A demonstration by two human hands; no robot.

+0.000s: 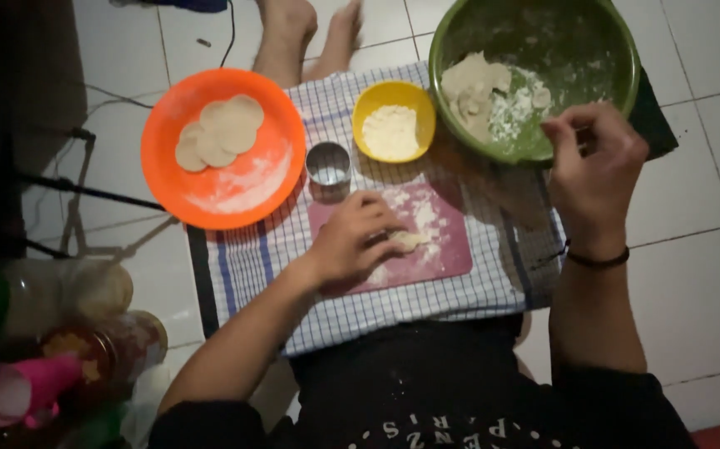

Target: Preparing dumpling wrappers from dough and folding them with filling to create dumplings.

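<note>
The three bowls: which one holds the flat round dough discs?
The orange bowl, at the left of the checked cloth. The small yellow bowl holds only flour, and the big green bowl holds a rough dough lump with flour.

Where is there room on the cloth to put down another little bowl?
Bare cloth lies below the orange plate, left of the pink board, and under the board's front edge. Between plate, metal cup, yellow bowl and green bowl it is crowded.

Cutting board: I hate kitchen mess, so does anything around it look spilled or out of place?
Only loose flour scattered on the pink cutting board beside the dough under the left hand. Nothing else stands out.
</note>
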